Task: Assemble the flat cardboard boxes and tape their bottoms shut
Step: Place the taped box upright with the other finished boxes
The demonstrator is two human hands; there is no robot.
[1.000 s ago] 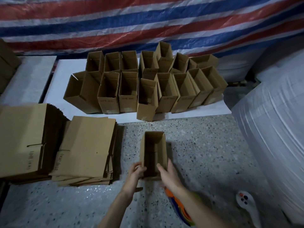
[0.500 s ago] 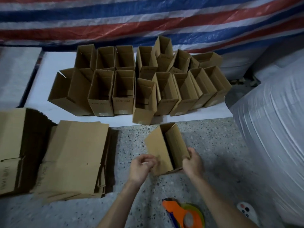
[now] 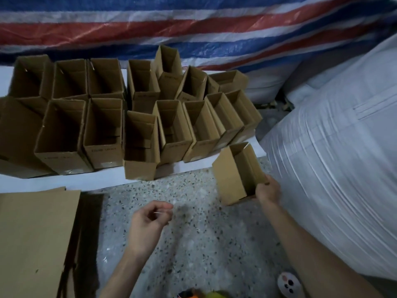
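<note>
My right hand (image 3: 267, 189) grips the near corner of an assembled cardboard box (image 3: 233, 175), open side up and tilted, held just above the speckled floor at the right end of the rows. My left hand (image 3: 150, 220) hovers over the floor, apart from the box, fingers curled with nothing clearly in them. Several assembled boxes (image 3: 139, 134) stand open side up in rows on a white board (image 3: 64, 181). A stack of flat boxes (image 3: 32, 239) lies at the lower left. The orange tape dispenser (image 3: 189, 294) peeks in at the bottom edge.
A big white woven sack (image 3: 335, 168) fills the right side, close to the held box. A striped red, white and blue tarp (image 3: 193, 29) hangs behind the rows. A small white object with dark spots (image 3: 286, 283) lies on the floor by my right forearm.
My left hand has let go of the box. My right hand has carried the box to the right and farther away, toward the end of the rows beside the sack.
</note>
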